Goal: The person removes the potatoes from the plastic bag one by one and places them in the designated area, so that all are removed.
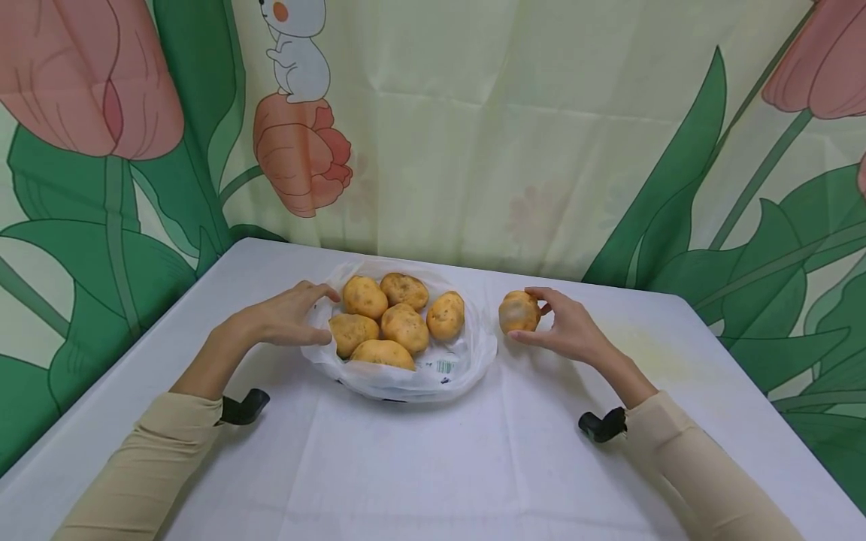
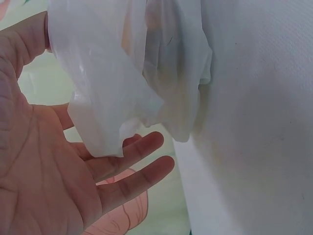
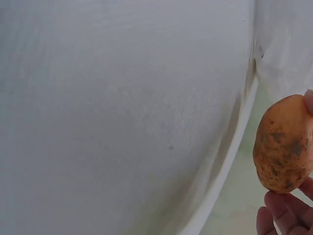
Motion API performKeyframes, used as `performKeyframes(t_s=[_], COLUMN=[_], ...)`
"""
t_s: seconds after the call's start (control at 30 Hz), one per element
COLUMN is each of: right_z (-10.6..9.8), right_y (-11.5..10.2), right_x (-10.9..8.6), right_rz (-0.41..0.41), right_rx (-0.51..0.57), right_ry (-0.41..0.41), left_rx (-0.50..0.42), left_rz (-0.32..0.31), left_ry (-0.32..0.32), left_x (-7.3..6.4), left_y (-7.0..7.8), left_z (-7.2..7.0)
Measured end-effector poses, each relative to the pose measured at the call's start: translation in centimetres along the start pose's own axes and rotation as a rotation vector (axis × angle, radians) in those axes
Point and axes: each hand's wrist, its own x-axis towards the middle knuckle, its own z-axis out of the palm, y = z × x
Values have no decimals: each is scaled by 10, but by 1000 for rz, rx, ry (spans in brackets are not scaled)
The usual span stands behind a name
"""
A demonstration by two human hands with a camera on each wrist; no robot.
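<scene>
A white plastic bag (image 1: 460, 376) with its mouth spread wide holds several potatoes (image 1: 404, 328). At its left rim is my left hand (image 1: 287, 314), thumb and fingers apart. In the left wrist view, the fingers (image 2: 142, 152) stretch out loosely beside the bag's hanging plastic (image 2: 105, 83), which hides part of them. To the right of the bag, my right hand (image 1: 564, 327) holds a single potato (image 1: 519, 312) between thumb and fingers. Dark blotches mark that potato (image 3: 283, 144) in the right wrist view, with fingertips at its lower end.
A white cloth covers the table (image 1: 406, 466). Behind it hangs a pale curtain (image 1: 473, 150) printed with tulips and leaves. Black wrist cameras (image 1: 245, 407) are worn on both wrists. A printed barcode (image 1: 444, 367) shows inside the bag.
</scene>
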Motion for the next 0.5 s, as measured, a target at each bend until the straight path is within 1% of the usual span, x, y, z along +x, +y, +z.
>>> performKeyframes(t_s=[0.2, 0.5], right_z=[5, 6], right_y=[8, 16], right_x=[11, 20], right_rz=[35, 63], right_rx=[-12, -13], right_ry=[-60, -113], left_rx=[0, 9], left_rz=[3, 17], left_ry=[-3, 5], left_x=[1, 0], left_y=[0, -1], left_z=[1, 1])
